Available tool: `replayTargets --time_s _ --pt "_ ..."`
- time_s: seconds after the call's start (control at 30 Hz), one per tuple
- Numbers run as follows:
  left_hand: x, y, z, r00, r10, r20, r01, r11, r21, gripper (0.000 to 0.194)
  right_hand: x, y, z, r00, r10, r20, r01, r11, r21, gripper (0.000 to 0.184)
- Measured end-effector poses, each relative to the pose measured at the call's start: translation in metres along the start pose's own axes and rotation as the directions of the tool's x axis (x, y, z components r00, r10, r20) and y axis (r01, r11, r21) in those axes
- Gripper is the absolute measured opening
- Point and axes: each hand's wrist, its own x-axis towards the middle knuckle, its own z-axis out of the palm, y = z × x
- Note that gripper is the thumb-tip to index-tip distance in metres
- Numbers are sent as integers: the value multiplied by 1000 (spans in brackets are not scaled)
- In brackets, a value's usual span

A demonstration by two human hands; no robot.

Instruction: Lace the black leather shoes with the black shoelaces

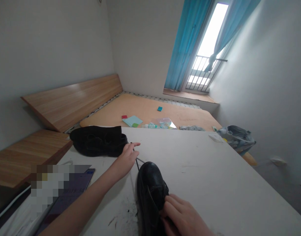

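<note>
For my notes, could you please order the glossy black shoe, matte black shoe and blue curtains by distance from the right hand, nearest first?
1. Glossy black shoe, touching right hand.
2. Matte black shoe, farther left.
3. Blue curtains, by the window.

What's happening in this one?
A person is working with bare hands on a black leather shoe at a white table. The left hand, out beyond the toe, has a dark shoelace at its fingers, stretched out toward the shoe. The right hand is at the shoe's side, though what its fingertips grip is hidden. A second black shoe lies near the table's far left edge, and a bed is beyond.
</note>
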Motion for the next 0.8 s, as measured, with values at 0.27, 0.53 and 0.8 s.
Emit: replayTargets --time_s 0.27,0.53,0.8 --pt "-3 18 -5 989 126 -81 -133 988 -83 43 0 -1 8 995 -50 -92 42 996 -83 22" --pt "-45 64 -31 875 430 -224 -473 857 -202 36 13 -13 18 995 -51 -85 35 983 -181 20" --pt "-42 68 -43 946 322 -40 -325 941 -96 33 -3 -12 -32 959 279 -41 -232 864 446 11"
